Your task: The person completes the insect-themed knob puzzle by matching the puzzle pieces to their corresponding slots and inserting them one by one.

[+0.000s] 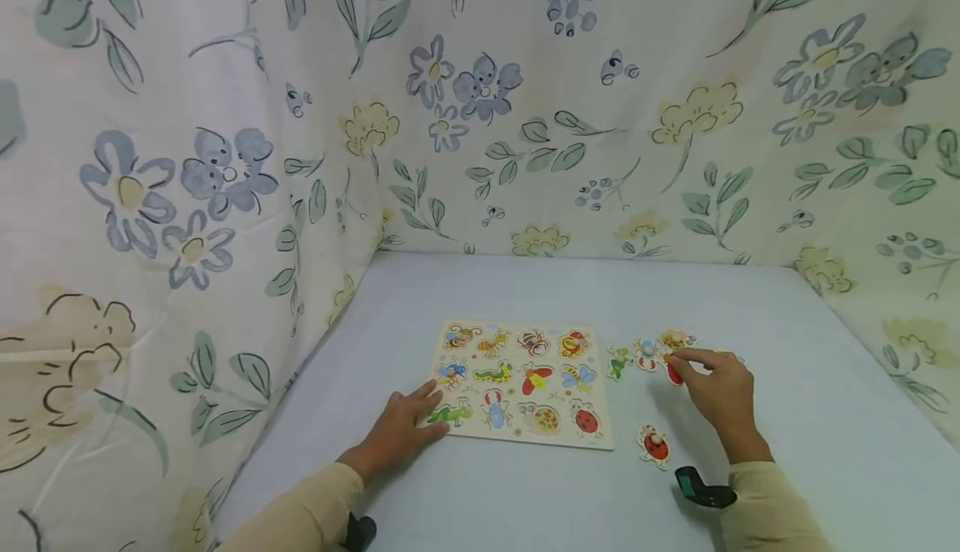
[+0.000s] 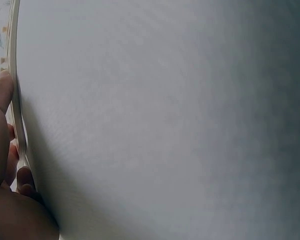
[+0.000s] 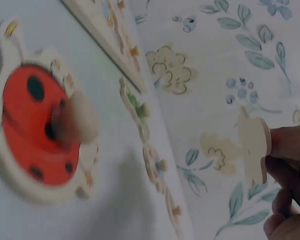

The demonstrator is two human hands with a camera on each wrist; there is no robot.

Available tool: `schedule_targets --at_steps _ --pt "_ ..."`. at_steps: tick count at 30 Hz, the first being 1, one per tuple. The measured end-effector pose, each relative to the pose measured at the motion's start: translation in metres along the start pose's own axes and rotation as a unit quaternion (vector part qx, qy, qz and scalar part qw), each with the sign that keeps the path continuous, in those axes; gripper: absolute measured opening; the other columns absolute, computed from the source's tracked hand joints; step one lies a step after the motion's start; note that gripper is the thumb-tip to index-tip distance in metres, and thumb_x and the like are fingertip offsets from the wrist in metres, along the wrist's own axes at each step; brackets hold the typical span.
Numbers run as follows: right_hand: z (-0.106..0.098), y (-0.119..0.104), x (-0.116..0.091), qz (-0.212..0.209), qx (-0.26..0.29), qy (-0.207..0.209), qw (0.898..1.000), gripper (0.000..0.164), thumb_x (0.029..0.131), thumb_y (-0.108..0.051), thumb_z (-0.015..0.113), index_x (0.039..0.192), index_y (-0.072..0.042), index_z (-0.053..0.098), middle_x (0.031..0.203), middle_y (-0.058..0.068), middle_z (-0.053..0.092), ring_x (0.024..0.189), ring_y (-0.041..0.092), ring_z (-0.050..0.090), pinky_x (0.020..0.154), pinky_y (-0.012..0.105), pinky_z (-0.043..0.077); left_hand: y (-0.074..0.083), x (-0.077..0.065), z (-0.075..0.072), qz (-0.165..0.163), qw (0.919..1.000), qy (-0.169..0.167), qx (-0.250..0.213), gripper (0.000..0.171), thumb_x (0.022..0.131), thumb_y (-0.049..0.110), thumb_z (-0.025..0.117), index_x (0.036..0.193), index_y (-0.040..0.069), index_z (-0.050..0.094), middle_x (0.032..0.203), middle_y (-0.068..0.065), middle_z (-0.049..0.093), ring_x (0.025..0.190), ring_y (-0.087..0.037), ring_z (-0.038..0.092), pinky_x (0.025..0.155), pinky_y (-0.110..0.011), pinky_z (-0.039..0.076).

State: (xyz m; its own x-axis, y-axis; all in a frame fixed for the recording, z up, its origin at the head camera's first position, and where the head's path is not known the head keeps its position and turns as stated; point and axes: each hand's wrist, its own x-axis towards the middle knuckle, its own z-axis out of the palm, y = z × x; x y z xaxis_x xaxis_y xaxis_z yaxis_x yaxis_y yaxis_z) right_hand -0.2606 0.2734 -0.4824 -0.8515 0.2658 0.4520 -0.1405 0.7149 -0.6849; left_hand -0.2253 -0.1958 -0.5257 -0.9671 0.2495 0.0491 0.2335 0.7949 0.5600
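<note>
A pale wooden puzzle board (image 1: 551,439) with rows of colourful insect pictures lies flat on the table. My left hand (image 1: 402,429) rests at its near left corner, fingers on the left side and thumb by the front edge. The left wrist view shows the board's edge (image 2: 13,60) beside that hand. Right of the board, my right hand (image 1: 720,389) pinches a red insect puzzle piece (image 1: 674,372) between thumb and fingers. In the right wrist view this held piece (image 3: 255,147) is raised, its plain wooden side showing. A ladybug piece (image 1: 655,447) lies nearer me.
A green insect piece (image 1: 618,363), a blue-and-red beetle piece (image 1: 645,354) and a yellowish piece (image 1: 677,338) lie right of the board. Another lies partly behind my right hand. Wooden knobs stand on loose pieces. Floral curtains (image 1: 540,118) enclose the white table (image 1: 510,289).
</note>
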Motion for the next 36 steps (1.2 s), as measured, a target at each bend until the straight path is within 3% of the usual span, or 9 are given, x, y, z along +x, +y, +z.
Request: schedule_targets --at_steps 2,4,8,20,36 --pt "0.006 -0.009 0.001 -0.011 0.014 -0.002 1.000 0.019 0.084 -0.020 0.077 0.092 -0.002 0.077 0.087 0.016 0.070 0.089 0.032 0.056 0.073 0.043 0.043 0.000 0.000 0.000 0.000 1.0000 0.000 0.000 0.064 0.087 0.046 0.069 0.138 0.009 0.053 0.151 0.001 0.038 0.087 -0.014 0.037 0.075 -0.032 0.035" --pt "0.012 -0.018 0.002 -0.026 0.020 -0.004 0.999 0.019 0.084 -0.021 0.077 0.092 -0.004 0.078 0.087 0.013 0.070 0.088 0.029 0.053 0.061 0.039 0.038 -0.001 0.000 -0.001 -0.002 1.0000 -0.003 0.000 0.065 0.087 0.046 0.068 0.138 0.010 0.053 0.151 0.002 0.038 0.087 -0.014 0.037 0.075 -0.032 0.035" --pt "0.026 -0.035 0.003 -0.057 0.043 -0.012 0.997 0.017 0.084 -0.020 0.077 0.090 -0.005 0.078 0.089 0.011 0.072 0.089 0.029 0.053 0.065 0.040 0.038 -0.002 0.000 -0.001 -0.004 0.9999 -0.010 0.002 0.065 0.087 0.048 0.067 0.139 0.010 0.053 0.151 0.002 0.037 0.088 -0.015 0.037 0.075 -0.032 0.034" --pt "0.058 -0.078 -0.002 -0.091 0.088 -0.033 0.991 0.012 0.082 -0.017 0.079 0.087 -0.007 0.078 0.087 0.007 0.071 0.088 0.026 0.054 0.069 0.042 0.040 -0.002 0.000 -0.003 0.005 1.0000 -0.006 0.005 0.063 0.088 0.045 0.068 0.138 0.009 0.054 0.151 0.000 0.038 0.086 -0.014 0.037 0.073 -0.031 0.034" --pt "0.088 -0.106 -0.013 -0.108 0.123 -0.043 0.986 0.009 0.080 -0.016 0.081 0.085 -0.010 0.078 0.080 0.001 0.069 0.084 0.028 0.053 0.068 0.042 0.038 -0.001 -0.001 -0.004 0.013 0.9999 -0.006 0.000 0.064 0.088 0.045 0.068 0.137 0.007 0.055 0.150 -0.003 0.039 0.085 -0.015 0.037 0.072 -0.031 0.034"
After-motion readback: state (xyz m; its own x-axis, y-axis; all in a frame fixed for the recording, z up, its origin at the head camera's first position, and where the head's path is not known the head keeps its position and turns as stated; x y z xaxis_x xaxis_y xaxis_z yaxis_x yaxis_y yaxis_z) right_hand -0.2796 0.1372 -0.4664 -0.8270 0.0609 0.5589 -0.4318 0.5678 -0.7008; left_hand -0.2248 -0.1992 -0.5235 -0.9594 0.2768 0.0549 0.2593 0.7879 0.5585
